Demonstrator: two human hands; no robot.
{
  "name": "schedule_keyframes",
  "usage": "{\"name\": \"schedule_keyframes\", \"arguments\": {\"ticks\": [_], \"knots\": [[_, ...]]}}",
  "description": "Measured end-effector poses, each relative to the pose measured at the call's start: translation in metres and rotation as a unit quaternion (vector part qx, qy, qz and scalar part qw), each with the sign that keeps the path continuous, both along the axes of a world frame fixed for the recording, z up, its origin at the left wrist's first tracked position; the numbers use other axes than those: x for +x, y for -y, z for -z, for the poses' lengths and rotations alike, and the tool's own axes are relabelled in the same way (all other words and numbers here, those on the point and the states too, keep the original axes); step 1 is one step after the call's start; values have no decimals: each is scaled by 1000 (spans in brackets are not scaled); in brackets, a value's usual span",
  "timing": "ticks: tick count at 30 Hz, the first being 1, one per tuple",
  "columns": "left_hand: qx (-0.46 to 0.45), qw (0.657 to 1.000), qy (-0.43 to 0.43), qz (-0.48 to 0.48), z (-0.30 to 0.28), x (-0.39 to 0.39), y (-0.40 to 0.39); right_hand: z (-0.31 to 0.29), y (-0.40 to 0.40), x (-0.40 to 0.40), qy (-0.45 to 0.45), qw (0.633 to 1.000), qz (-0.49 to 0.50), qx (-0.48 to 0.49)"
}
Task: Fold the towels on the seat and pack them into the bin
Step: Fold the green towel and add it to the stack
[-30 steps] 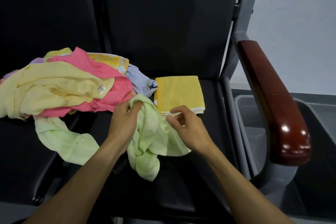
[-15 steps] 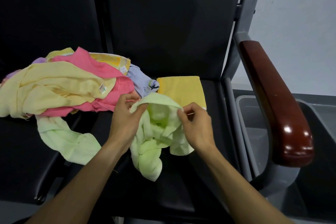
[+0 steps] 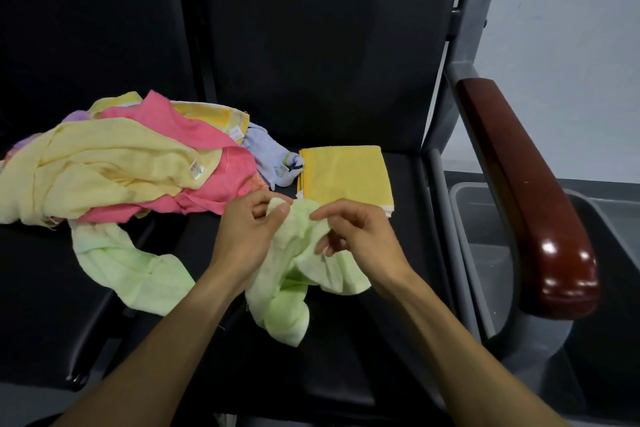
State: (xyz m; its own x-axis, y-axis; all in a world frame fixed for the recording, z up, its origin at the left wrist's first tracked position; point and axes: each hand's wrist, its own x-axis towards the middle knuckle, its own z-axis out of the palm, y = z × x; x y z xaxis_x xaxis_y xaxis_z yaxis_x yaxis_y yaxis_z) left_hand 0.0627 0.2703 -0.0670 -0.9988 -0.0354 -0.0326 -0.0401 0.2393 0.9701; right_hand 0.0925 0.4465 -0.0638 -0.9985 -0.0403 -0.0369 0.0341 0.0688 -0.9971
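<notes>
A crumpled light green towel (image 3: pixel 287 291) lies on the black seat (image 3: pixel 346 357) in front of me. My left hand (image 3: pixel 247 230) pinches its upper edge between thumb and fingers. My right hand (image 3: pixel 360 236) grips the bunched cloth just to the right. A folded yellow towel (image 3: pixel 344 177) lies flat behind my hands. On the left is a heap of unfolded towels (image 3: pixel 114 166): pale yellow, pink, lilac-blue. A second green towel (image 3: pixel 128 263) trails out from under it. The grey bin (image 3: pixel 485 253) stands on the floor right of the seat, partly hidden by the armrest.
A glossy dark red armrest (image 3: pixel 526 191) on a grey metal frame stands between the seat and the bin. The black seat backs rise behind. A pale wall fills the upper right.
My hands have drawn closer together on the green towel. Its opened top edge has collapsed into a bunch between them, and the hands sit slightly lower.
</notes>
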Motion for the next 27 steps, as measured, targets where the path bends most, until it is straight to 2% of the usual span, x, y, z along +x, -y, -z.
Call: {"name": "schedule_keyframes", "arguments": {"ticks": [3, 6, 8, 12, 17, 21, 27], "knots": [[6, 1000, 12, 15, 0, 1, 1, 1, 3, 1, -30, 993, -22, 110], [19, 998, 33, 44, -1, 3, 0, 8, 5, 1, -60, 965, 19, 255], [17, 997, 33, 62, 0, 3, -1, 14, 3, 0, -63, 947, 59, 309], [24, 996, 32, 81, -2, 4, -2, 17, 0, -2, -66, 950, 71, 295], [31, 994, 39, 102, -2, 6, -3, 18, 4, 1, -203, 906, 82, 363], [57, 989, 43, 129, -6, 9, -8, 14, 9, -1, -199, 929, 63, 305], [52, 987, 27, 152, -6, 12, -9, 14, 11, 1, -112, 972, 63, 197]]}}
